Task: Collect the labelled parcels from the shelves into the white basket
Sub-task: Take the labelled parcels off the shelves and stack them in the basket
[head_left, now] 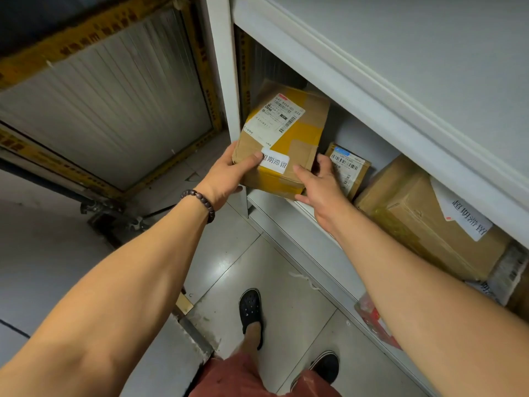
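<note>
Sitting at left end of shelf (289,209), against upright post (221,81): parcel (282,138), tilting, overhanging shelf front edge. Gripping its near-left corner: left hand (229,174); touching its near-right edge: right hand (322,186). Standing just right of parcel, behind right hand: small box (349,167). Lying further right on same shelf: large box (423,222). Running above all three: upper shelf (372,67). Standing left of post: roller door (106,101).

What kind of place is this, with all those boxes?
Probably a parcel pickup or storage room. White shelves hold cardboard parcels with barcode labels, like the box both hands grip and a smaller one beside it. A roller shutter stands nearby.
</note>
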